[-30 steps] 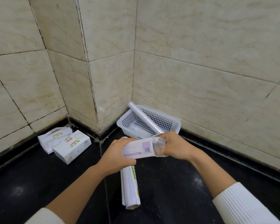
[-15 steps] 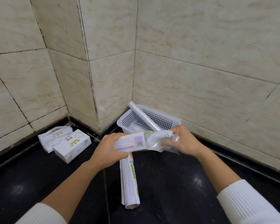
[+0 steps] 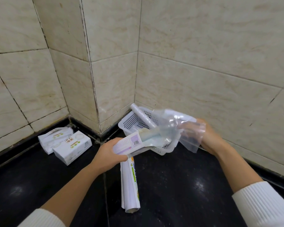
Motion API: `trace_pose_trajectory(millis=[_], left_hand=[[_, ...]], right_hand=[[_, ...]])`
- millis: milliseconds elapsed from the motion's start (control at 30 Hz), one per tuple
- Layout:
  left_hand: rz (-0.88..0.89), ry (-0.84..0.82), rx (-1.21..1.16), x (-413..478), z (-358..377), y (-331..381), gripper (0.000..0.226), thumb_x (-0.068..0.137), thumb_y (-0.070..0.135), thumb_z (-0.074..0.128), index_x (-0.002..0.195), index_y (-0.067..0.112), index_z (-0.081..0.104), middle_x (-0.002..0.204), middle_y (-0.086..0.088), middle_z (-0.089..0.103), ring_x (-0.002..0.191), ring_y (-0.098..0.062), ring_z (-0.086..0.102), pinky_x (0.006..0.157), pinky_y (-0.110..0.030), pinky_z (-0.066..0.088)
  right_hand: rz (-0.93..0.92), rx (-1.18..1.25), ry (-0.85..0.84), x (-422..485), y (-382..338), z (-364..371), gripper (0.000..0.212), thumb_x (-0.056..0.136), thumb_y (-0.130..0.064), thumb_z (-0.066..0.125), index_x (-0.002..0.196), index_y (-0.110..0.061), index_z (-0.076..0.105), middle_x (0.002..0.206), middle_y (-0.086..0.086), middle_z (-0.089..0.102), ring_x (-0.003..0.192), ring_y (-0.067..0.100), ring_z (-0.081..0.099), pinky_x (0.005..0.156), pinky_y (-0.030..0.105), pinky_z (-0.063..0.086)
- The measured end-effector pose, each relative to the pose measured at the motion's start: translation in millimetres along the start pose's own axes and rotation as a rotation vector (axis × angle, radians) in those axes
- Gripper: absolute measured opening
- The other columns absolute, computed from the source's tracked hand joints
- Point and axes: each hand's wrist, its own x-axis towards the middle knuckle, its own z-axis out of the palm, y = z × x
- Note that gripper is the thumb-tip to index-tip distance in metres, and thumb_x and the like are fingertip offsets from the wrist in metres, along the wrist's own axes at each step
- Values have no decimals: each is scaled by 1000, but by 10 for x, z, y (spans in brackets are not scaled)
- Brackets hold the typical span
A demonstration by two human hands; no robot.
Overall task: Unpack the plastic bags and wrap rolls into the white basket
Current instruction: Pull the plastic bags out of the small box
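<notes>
Pulled further apart since a second ago, left hand [image 3: 111, 154] clamping the labelled pack [image 3: 129, 143], right hand [image 3: 206, 136] gripping its clear wrapper [image 3: 184, 128] over the white basket [image 3: 129, 120] in the floor's corner; risks spilling contents beside it if yanked; forearms extended, wrists splayed.

The glossy black counter [image 3: 179, 185] runs into a tiled corner. Two white packs [image 3: 65, 142] lie on it at the left, touching each other, near the wall. A white basket [image 3: 129, 122] sits in the corner. A wrapped roll [image 3: 129, 189] lies in the middle, one end pointing toward the basket.
</notes>
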Motion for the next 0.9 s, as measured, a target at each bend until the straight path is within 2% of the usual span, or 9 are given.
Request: trace_pose_trajectory(millis=[133, 200, 300, 400, 500, 600, 700, 833, 900], left_hand=[[-19, -3, -40, -6, 10, -2, 53, 62, 24, 77, 104, 50, 62, 102, 28, 66, 95, 8, 63, 69, -16, 53], [-20, -13, -46, -2, 26, 9, 53, 61, 25, 77, 101, 55, 61, 102, 32, 65, 95, 10, 62, 70, -19, 54], [-23, -36, -57, 13, 45, -11, 56, 62, 25, 78, 110, 48, 62, 104, 28, 66, 97, 6, 64, 77, -29, 59], [-25, -44, -54, 23, 31, -20, 55, 61, 27, 78, 111, 46, 62, 103, 27, 66, 96, 6, 64, 78, -31, 60], [-33, -47, -67, 23, 7, -14, 54, 60, 29, 78, 108, 47, 62, 102, 25, 66, 96, 3, 64, 74, -30, 61], [-43, -58, -64, 29, -4, -11, 58, 59, 29, 77, 113, 42, 62, 103, 19, 68, 98, -3, 65, 73, -29, 62], [-48, -52, -48, 23, -13, -5, 58, 59, 27, 78, 113, 41, 62, 103, 20, 67, 97, 0, 64, 73, -27, 60], [-37, -45, 11, 4, -16, 1, 60, 61, 28, 79, 116, 40, 61, 106, 20, 66, 99, 1, 62, 74, -17, 51], [-32, -37, 49, -4, -1, 21, 62, 59, 30, 78, 118, 39, 60, 107, 20, 65, 99, 0, 61, 71, -15, 47]], right_hand=[[7, 116, 181, 11, -85, -39, 10, 88, -13, 65, 82, -17, 71, 82, 7, 72, 80, 23, 66, 74, 31, 55], [-53, 27, 239, 47, -146, -22, 16, 80, -22, 70, 82, -7, 75, 82, 18, 72, 75, 24, 67, 70, 29, 55], [-119, -142, 222, 112, -233, 46, 14, 88, -12, 61, 87, -14, 75, 78, 0, 74, 69, 8, 66, 65, 22, 51], [-151, -312, 125, 147, -225, 99, 44, 89, -1, 44, 119, -25, 66, 105, -14, 71, 99, 7, 64, 87, 30, 50], [-141, -379, 18, 153, -178, 159, 52, 90, -3, 44, 131, -33, 56, 121, -11, 67, 114, 11, 60, 100, 41, 48], [-109, -410, -155, 84, -151, 283, 62, 86, -4, 44, 129, -47, 52, 120, -18, 65, 113, 6, 60, 96, 32, 49], [-43, -380, -297, 19, -170, 325, 68, 68, -10, 49, 109, -65, 56, 110, -22, 64, 101, -5, 58, 80, 14, 46], [183, -213, -570, -32, -181, 251, 65, 63, -36, 68, 125, -51, 55, 129, -12, 59, 116, -1, 52, 100, 20, 41], [292, -172, -573, -52, -139, 273, 97, 58, -61, 76, 144, -34, 40, 149, -14, 43, 131, 1, 42, 114, 29, 30]])
